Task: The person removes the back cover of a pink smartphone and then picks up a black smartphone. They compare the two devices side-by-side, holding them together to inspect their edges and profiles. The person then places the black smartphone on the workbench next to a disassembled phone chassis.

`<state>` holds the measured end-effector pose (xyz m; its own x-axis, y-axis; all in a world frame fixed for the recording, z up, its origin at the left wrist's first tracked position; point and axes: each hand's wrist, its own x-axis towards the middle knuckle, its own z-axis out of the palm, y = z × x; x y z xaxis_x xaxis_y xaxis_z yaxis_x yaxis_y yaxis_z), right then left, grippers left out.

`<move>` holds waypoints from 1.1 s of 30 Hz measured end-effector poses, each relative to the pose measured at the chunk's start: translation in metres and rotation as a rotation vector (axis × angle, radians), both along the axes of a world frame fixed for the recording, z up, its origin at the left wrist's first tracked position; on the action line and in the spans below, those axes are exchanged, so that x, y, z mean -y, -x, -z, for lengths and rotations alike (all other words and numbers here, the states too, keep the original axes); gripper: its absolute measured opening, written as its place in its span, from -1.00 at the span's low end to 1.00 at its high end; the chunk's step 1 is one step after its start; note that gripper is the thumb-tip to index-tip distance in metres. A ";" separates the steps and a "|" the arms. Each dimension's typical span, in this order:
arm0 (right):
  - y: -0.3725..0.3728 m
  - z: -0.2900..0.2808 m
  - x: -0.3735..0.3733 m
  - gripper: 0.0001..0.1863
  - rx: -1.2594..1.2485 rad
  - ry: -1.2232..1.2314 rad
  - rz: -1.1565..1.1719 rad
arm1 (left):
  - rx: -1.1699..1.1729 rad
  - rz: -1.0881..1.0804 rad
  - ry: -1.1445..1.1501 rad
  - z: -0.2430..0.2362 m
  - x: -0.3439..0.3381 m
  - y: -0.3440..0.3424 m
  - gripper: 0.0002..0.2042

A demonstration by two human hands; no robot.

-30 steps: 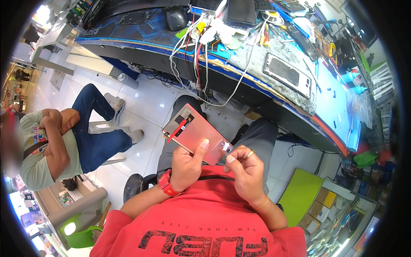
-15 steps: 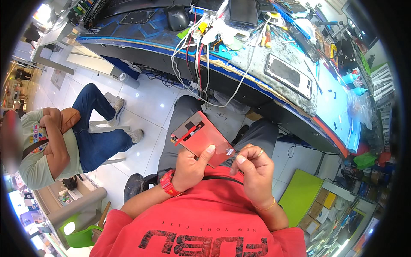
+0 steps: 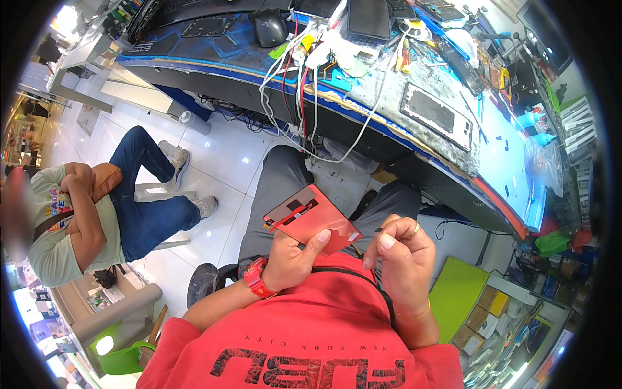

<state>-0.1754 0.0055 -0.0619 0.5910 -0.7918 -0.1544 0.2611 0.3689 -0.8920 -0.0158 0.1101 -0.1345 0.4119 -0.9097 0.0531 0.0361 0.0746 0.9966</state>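
Note:
My left hand (image 3: 291,262), a red watch on its wrist, grips a phone screen panel (image 3: 317,223) by its near edge, thumb on top. The panel is thin and reddish, perhaps from the shirt's reflection, with a dark strip and a flex cable at its far left end. A small white label sits at its right corner. Just right of that corner, apart from the panel, my right hand (image 3: 405,256) is closed in a pinch. A small dark bit shows by its fingertips, too small to name.
Ahead stands a workbench (image 3: 363,123) with a phone frame (image 3: 437,115), tangled white cables (image 3: 298,84), a black mouse (image 3: 269,27) and tools. A seated person (image 3: 84,220) with crossed arms is at left. A green-topped cabinet (image 3: 457,292) stands at right, a green chair (image 3: 123,360) at lower left.
My right hand has moved right, away from the panel's labelled corner. The panel has shifted slightly right and tilted in my left hand.

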 end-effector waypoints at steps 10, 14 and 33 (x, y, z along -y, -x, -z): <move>0.000 -0.013 0.010 -0.95 0.045 -0.003 0.008 | -0.007 0.097 -0.080 0.001 -0.002 -0.001 -0.84; 0.001 -0.020 0.015 -0.95 0.050 0.014 0.027 | -0.004 0.058 -0.060 0.002 0.000 0.002 -0.85; 0.018 -0.052 0.041 -0.91 0.032 0.210 0.122 | 0.017 0.004 -0.149 0.010 -0.005 -0.004 -0.81</move>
<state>-0.1932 -0.0354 -0.0102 0.4909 -0.8704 0.0384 0.3221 0.1404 -0.9362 -0.0123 0.1149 -0.1442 0.4085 -0.9096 -0.0759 0.0195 -0.0744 0.9970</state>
